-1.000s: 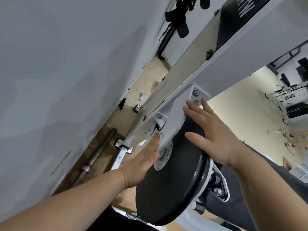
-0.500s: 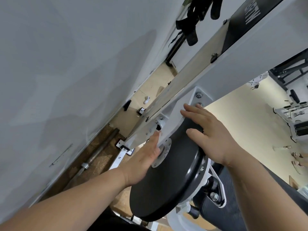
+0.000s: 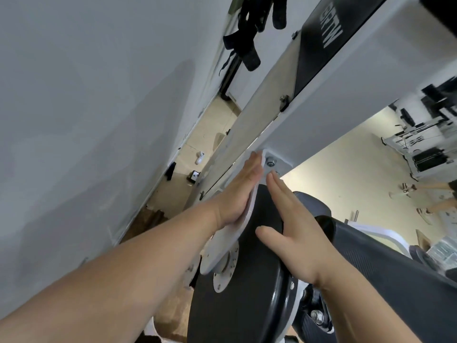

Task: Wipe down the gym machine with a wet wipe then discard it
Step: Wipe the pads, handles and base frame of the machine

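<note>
1. The left hand lies flat, fingers straight and together, pressed on the white plate of the machine. Its fingertips reach up just beside the bolts.
2. The right hand is also flat, with fingers straight and thumb spread. It rests on the black disc and holds nothing.
3. The wipe cannot be made out. It may sit under the left palm, but white on white hides it, so whether that hand has anything beneath it cannot be told.
4. Progress, as a judgement: wiping looks to be under way on the plate and disc near the pivot. The long beam, the lettered black panel and the mesh pad to the right probably remain.
5. Discarding is not yet done, and no bin shows in view.
6. Surface: the plate is smooth painted metal broken by bolts and a holed hub, so a wipe would likely snag or skip there. The disc is glossy and even.
7. Room: a grey wall stands close on the left, leaving a narrow gap down to the pale floor.
8. A small white bottle lies in that gap, and black straps hang overhead.
9. More machines stand far to the right.
</note>
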A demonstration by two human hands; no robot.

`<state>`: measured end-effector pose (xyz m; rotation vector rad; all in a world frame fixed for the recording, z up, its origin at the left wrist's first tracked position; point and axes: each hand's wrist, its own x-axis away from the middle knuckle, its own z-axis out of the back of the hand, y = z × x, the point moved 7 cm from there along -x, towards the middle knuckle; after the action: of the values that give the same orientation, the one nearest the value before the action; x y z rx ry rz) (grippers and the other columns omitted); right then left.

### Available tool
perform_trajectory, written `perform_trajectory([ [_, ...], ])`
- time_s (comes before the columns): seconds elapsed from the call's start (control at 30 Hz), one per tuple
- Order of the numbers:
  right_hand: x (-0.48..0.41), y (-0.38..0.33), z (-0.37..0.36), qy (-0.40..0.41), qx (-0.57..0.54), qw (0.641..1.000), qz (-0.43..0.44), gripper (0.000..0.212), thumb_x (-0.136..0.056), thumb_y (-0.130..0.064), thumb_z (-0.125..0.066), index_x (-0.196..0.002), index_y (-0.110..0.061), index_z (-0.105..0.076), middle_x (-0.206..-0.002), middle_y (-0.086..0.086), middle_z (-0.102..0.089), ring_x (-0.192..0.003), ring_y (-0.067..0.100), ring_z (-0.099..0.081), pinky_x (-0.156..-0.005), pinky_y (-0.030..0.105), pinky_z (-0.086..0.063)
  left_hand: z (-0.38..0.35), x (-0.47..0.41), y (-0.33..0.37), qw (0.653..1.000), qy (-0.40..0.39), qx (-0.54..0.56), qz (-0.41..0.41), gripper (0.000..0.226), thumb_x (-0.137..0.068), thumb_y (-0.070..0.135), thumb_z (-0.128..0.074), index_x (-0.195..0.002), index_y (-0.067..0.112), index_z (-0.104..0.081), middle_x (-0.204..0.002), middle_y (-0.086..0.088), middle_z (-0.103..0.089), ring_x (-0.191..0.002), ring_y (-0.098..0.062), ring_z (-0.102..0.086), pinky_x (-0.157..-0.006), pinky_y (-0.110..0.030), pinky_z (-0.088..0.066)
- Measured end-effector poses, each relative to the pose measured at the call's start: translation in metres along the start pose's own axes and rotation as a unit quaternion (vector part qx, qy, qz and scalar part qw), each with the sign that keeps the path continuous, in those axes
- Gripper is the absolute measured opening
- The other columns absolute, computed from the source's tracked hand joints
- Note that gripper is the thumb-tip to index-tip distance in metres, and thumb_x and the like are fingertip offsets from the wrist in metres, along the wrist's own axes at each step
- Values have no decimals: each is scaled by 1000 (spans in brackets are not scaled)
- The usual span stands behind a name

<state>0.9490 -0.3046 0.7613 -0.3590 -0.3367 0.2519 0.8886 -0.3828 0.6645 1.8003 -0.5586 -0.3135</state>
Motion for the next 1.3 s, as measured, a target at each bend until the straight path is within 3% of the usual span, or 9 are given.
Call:
perform_trajectory([
  [0.1,-1,1,0,3,-1,1000,-8,99,-76,-57,-42,-163,-37,0,-168,-25,9,-150,-12,12,-123,22,-5,1,0,1,1000,-3,-6,1,81,-85,92,-25,-156,54,-18,-168,15,-19,-155,-7,-15,-127,-51,-11],
  [0.3,0,3,0,-2,-3,1000,-14,98,-77,-56,-43,-163,-38,-2,-168,-27,9,-150,-13,12,-124,24,-7,-12,59,-16,995,6,-59,-79,80,-93,81,-20,-159,44,7,-166,30,10,-153,5,10,-128,-47,1],
  [0.47,-1,4,0,-3,-6,1000,-19,97,-77,-54,-46,-164,-36,-5,-169,-24,7,-151,-12,9,-125,24,-8,3,6,-14,1000,-8,-7,-12,83,-85,91,-27,-157,54,-9,-169,16,-13,-156,-7,-8,-127,-52,-9],
  [0.63,-1,4,-1,-2,-16,1000,-23,98,-75,-54,-44,-164,-37,-9,-169,-24,3,-151,-13,7,-125,24,-8,7,4,0,997,21,-57,-42,91,-84,91,-26,-159,48,2,-169,21,-3,-155,-1,-3,-128,-47,-7],
  [0.77,-1,3,0,2,-25,999,-22,96,-73,-54,-45,-163,-36,-17,-169,-24,-3,-151,-13,3,-126,25,-10,-6,51,-34,992,11,-112,-51,82,-92,82,-18,-160,42,7,-167,27,9,-152,6,10,-126,-31,2],
  [0.87,-1,3,0,6,-33,999,-18,94,-73,-55,-46,-162,-38,-21,-169,-23,-9,-152,-11,-3,-125,26,-12,-10,79,-67,1000,16,-24,3,72,-94,80,-23,-157,52,-4,-168,25,-3,-155,-2,8,-126,-23,-3],
  [0.93,-1,3,-1,9,-32,999,-21,94,-72,-56,-46,-161,-38,-24,-168,-23,-12,-152,-9,-7,-124,25,-13,-15,102,-70,996,10,-86,-16,77,-92,81,-20,-157,46,5,-166,29,7,-153,3,11,-124,-20,1],
  [1.17,2,6,-1,30,-38,998,-32,86,-78,-47,-51,-160,-36,-28,-166,-24,-18,-152,-7,-12,-121,24,-15,-20,135,-80,993,22,-114,-10,86,-87,87,-17,-156,44,12,-162,38,12,-151,8,13,-127,-32,3],
  [1.3,12,8,-3,71,-81,993,-42,75,-89,-48,-48,-160,-33,-29,-166,-22,-20,-152,-5,-13,-124,25,-14,-33,144,-61,993,37,-108,-35,74,-95,76,-17,-156,43,7,-164,34,10,-152,7,10,-128,-33,2],
])
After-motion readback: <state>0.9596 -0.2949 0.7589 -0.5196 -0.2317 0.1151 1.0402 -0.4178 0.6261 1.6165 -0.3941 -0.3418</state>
